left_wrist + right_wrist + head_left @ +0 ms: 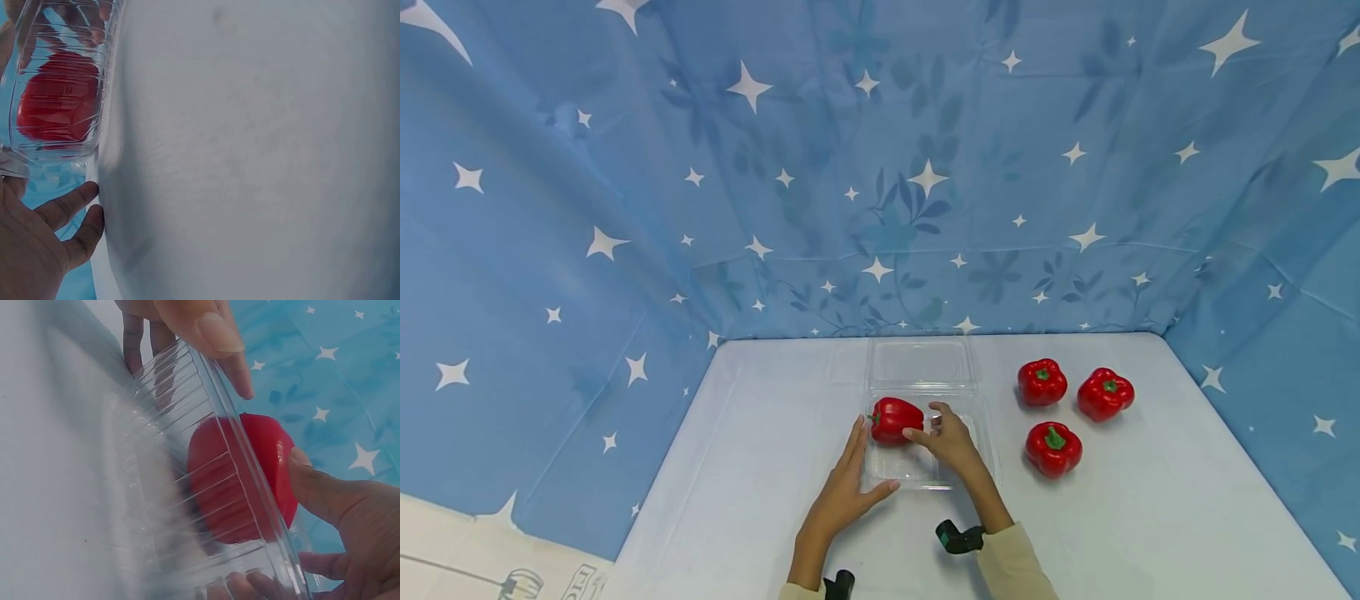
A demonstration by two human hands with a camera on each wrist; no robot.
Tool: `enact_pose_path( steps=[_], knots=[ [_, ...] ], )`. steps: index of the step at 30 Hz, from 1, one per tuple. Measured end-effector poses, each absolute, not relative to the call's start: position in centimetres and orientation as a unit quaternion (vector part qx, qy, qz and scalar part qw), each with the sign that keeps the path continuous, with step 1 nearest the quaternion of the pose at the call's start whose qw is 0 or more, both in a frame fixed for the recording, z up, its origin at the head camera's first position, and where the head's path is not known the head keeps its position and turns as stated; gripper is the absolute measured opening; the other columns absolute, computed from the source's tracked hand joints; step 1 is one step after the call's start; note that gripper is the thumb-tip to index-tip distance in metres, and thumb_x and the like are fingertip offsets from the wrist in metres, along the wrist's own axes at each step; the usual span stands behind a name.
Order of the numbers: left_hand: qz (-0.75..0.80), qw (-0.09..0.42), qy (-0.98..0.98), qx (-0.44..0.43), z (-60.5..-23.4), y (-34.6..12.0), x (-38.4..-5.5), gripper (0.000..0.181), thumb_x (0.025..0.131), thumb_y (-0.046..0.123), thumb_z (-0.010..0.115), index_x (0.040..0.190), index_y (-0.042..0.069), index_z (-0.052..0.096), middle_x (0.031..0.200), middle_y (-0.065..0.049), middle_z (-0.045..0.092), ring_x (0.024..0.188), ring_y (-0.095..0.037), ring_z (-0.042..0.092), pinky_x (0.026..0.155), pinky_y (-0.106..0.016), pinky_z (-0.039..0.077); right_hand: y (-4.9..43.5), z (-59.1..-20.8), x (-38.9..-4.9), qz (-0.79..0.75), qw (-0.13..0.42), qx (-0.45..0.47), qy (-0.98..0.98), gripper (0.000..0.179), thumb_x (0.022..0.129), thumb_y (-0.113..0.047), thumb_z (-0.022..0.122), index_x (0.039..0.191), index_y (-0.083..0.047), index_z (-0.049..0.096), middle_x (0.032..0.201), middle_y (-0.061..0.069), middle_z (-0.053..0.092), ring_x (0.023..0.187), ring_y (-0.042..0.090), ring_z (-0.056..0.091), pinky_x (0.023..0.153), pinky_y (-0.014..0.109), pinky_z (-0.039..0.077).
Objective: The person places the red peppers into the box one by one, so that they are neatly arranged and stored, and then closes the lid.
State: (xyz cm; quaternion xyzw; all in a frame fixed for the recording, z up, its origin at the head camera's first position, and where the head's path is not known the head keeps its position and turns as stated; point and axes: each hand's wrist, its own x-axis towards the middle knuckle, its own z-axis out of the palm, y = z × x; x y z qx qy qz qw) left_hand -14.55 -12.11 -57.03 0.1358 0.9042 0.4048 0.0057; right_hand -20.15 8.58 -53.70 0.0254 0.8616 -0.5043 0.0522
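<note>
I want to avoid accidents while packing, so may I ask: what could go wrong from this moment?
The red bell pepper lies on its side, with free space to its right, so it may roll inside the clear plastic container. A push from the right hand might slide the container toward the left hand beside it. The pepper also rises above the container's rim, so closing the open lid could squeeze it.

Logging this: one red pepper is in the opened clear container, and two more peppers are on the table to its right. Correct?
The count is wrong: the head view shows three more peppers on the table to the container's right, not two. The rest stands.
</note>
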Motion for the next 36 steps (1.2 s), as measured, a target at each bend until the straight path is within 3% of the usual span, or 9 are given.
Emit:
enact_pose_path(
  steps=[9, 20, 36],
  knots=[
    [0.402, 0.007, 0.905, 0.139, -57.1, -12.1, -14.6, 0.102, 0.083, 0.054, 0.071, 0.158, 0.017, 0.013, 0.166, 0.007, 0.005, 0.151, -0.029, 0.021, 0.110, -0.060, 0.036, 8.9, -53.5, -19.8, -0.487, 0.043, 0.022, 0.872, 0.081, 0.076, -0.034, 0.082, 0.138, 0.004, 0.046, 0.119, 0.027, 0.061, 0.093, 0.029, 0.061, 0.077, 0.045, 0.061],
    [0.404, 0.015, 0.905, 0.132, -57.2, -12.1, -14.7, 0.102, 0.082, 0.053, 0.071, 0.158, 0.018, 0.012, 0.166, 0.008, 0.004, 0.151, -0.029, 0.020, 0.110, -0.061, 0.033, 9.6, -53.6, -19.5, -0.482, 0.051, 0.013, 0.875, 0.085, 0.076, -0.035, 0.082, 0.141, 0.002, 0.042, 0.126, 0.028, 0.058, 0.109, 0.042, 0.062, 0.082, 0.051, 0.059],
    [0.404, 0.014, 0.905, 0.132, -57.2, -12.1, -14.6, 0.102, 0.082, 0.054, 0.071, 0.158, 0.020, 0.012, 0.166, 0.009, 0.004, 0.151, -0.028, 0.020, 0.109, -0.064, 0.033, 10.4, -52.6, -19.2, -0.475, 0.023, -0.008, 0.880, 0.077, 0.083, -0.034, 0.077, 0.143, -0.002, 0.042, 0.130, 0.026, 0.056, 0.114, 0.041, 0.061, 0.083, 0.050, 0.059]
  ],
)
